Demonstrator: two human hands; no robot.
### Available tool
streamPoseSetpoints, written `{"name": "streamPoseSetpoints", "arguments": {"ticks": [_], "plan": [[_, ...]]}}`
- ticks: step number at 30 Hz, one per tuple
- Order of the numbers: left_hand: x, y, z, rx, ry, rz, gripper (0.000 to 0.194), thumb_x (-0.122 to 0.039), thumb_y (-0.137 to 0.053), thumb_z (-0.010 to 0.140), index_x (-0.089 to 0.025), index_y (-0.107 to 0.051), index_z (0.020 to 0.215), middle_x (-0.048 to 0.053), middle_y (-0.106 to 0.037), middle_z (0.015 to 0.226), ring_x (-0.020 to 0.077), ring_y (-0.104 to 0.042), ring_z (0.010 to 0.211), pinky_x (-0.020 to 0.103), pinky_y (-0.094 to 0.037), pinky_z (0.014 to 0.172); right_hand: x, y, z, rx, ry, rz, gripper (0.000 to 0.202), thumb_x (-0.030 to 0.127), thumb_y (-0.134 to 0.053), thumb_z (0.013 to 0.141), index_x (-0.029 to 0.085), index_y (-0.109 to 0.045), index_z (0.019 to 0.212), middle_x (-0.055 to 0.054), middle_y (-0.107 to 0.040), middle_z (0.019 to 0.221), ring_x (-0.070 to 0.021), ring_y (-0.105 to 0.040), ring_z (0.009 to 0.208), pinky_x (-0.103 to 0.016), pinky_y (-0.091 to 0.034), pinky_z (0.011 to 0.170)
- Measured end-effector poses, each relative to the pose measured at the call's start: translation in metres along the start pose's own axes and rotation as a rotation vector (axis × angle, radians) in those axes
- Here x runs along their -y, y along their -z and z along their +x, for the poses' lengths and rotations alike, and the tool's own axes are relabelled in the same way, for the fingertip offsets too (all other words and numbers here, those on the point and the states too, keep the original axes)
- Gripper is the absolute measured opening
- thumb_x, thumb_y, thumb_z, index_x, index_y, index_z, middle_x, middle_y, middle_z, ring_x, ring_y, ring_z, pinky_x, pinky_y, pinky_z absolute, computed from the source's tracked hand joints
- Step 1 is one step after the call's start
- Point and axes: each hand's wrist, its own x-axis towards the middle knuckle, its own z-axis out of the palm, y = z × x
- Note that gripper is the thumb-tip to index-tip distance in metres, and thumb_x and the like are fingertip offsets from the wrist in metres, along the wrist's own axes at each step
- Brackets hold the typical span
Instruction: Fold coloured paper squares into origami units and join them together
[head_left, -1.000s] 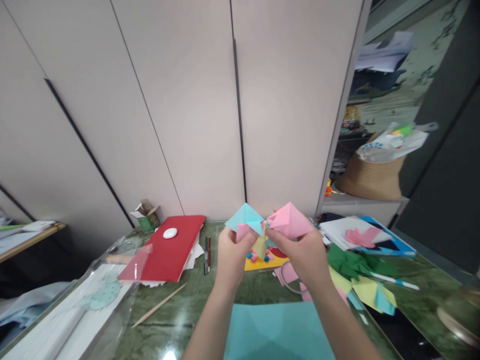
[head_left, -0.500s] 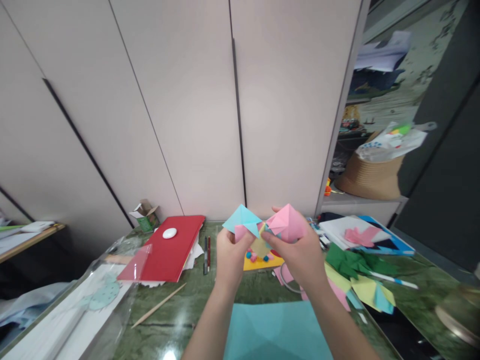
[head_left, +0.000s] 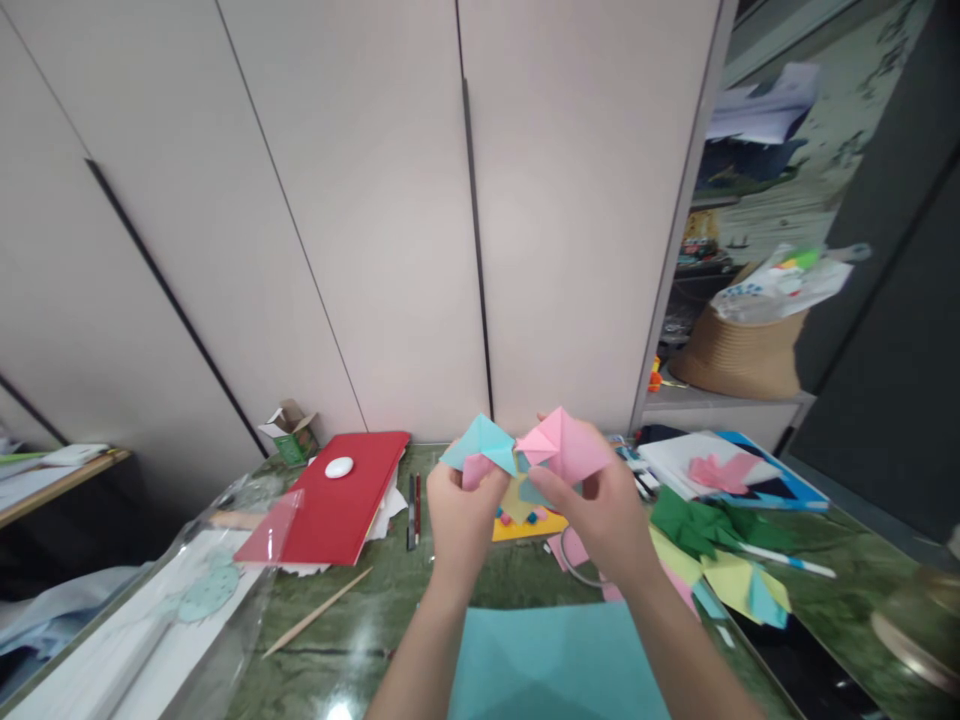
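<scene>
Raised above the table, a folded paper piece shows a light-blue part (head_left: 480,440) on the left and a pink part (head_left: 574,447) on the right, with yellow paper between and below them. My left hand (head_left: 463,515) is closed on the light-blue side, thumb pressed at its lower edge near a small pink flap. On the pink side my right hand (head_left: 607,520) is closed, its thumb across the front and fingers behind. The two parts come close together at their inner points; whether they are joined I cannot tell. A light-blue sheet (head_left: 559,660) lies flat below my forearms.
To the left are a red folder (head_left: 337,510) with a white oval object (head_left: 339,467), two pens (head_left: 415,510) and a pointed wooden stick (head_left: 319,610). Rightward lie green paper (head_left: 694,520), yellow paper pieces (head_left: 739,582) and a white marker (head_left: 791,560). A grey ring (head_left: 574,560) rests behind my right wrist.
The pink part in my right hand has shifted a little left and turned, closer to the light-blue part. My left hand has also moved slightly left.
</scene>
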Motion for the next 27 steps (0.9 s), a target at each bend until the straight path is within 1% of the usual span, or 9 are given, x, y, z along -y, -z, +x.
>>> {"name": "streamPoseSetpoints", "arguments": {"ticks": [3,5,9,11,14,17,22,25,27], "plan": [[-0.001,0.001,0.001,-0.034,-0.015,0.056,0.017,-0.019,-0.061,0.065,-0.017,-0.046,0.058,-0.008,-0.043,0.053,0.0063,-0.039,0.047,0.017,-0.033,0.045,-0.002,0.003,0.0,0.012,0.042,0.026,0.028,0.037,-0.058,0.08,0.019,-0.062,0.1,-0.004,-0.067,0.088,-0.0192,-0.062,0.081,-0.028,-0.052,0.07],[-0.001,0.002,0.001,-0.033,-0.016,0.073,0.016,-0.018,-0.061,0.064,-0.017,-0.046,0.058,-0.007,-0.044,0.053,0.0065,-0.04,0.048,0.017,-0.033,0.045,-0.002,0.003,0.001,0.002,0.006,0.001,0.026,0.036,-0.056,0.082,0.018,-0.063,0.098,-0.004,-0.067,0.085,-0.0187,-0.061,0.078,-0.028,-0.051,0.067],[-0.004,0.004,0.002,0.012,-0.016,0.076,0.011,-0.018,-0.061,0.064,-0.016,-0.05,0.062,-0.006,-0.049,0.056,0.0079,-0.044,0.051,0.018,-0.036,0.048,0.003,0.003,0.001,-0.001,-0.074,-0.06,0.021,0.032,-0.054,0.082,0.017,-0.066,0.091,-0.001,-0.064,0.069,-0.0188,-0.061,0.073,-0.026,-0.05,0.06],[-0.007,0.006,0.003,0.047,-0.005,0.088,0.009,-0.018,-0.06,0.065,-0.016,-0.051,0.063,-0.006,-0.05,0.058,0.0086,-0.045,0.053,0.018,-0.037,0.05,0.005,0.003,0.001,-0.002,-0.085,-0.084,0.02,0.031,-0.055,0.081,0.018,-0.067,0.09,0.0,-0.063,0.066,-0.0196,-0.062,0.074,-0.026,-0.05,0.061],[-0.012,0.009,0.004,0.082,0.014,0.112,0.01,-0.02,-0.061,0.065,-0.016,-0.052,0.064,-0.005,-0.05,0.059,0.0095,-0.045,0.056,0.019,-0.039,0.053,0.006,0.001,0.002,0.0,-0.068,-0.107,0.019,0.03,-0.054,0.08,0.019,-0.068,0.089,0.0,-0.065,0.068,-0.02,-0.062,0.076,-0.027,-0.05,0.063],[-0.014,0.009,0.005,0.088,0.01,0.134,0.011,-0.021,-0.061,0.066,-0.016,-0.051,0.064,-0.005,-0.048,0.059,0.0095,-0.044,0.056,0.02,-0.039,0.053,0.004,0.0,0.002,0.007,-0.07,-0.102,0.018,0.028,-0.055,0.08,0.019,-0.068,0.088,-0.001,-0.068,0.073,-0.0195,-0.063,0.077,-0.026,-0.05,0.062],[-0.012,0.01,0.004,0.091,-0.009,0.173,0.017,-0.023,-0.061,0.068,-0.017,-0.046,0.061,-0.006,-0.043,0.058,0.0087,-0.04,0.055,0.019,-0.036,0.052,-0.002,-0.002,0.001,-0.009,-0.076,-0.111,0.018,0.029,-0.058,0.078,0.02,-0.069,0.091,-0.002,-0.071,0.087,-0.0182,-0.064,0.078,-0.023,-0.05,0.061],[-0.006,0.013,0.005,0.088,-0.034,0.242,0.018,-0.026,-0.06,0.071,-0.017,-0.048,0.062,-0.007,-0.042,0.057,0.0085,-0.039,0.055,0.019,-0.034,0.051,-0.005,-0.003,0.0,-0.029,-0.075,-0.138,0.018,0.028,-0.058,0.078,0.02,-0.069,0.09,-0.002,-0.072,0.087,-0.0176,-0.065,0.077,-0.022,-0.051,0.06],[-0.003,0.015,0.004,0.079,-0.06,0.305,0.018,-0.027,-0.06,0.073,-0.017,-0.049,0.063,-0.007,-0.04,0.055,0.0084,-0.037,0.053,0.019,-0.032,0.05,-0.007,-0.005,-0.001,-0.046,-0.063,-0.151,0.017,0.025,-0.058,0.077,0.02,-0.069,0.089,0.0,-0.072,0.083,-0.0157,-0.065,0.071,-0.02,-0.05,0.056]]}}
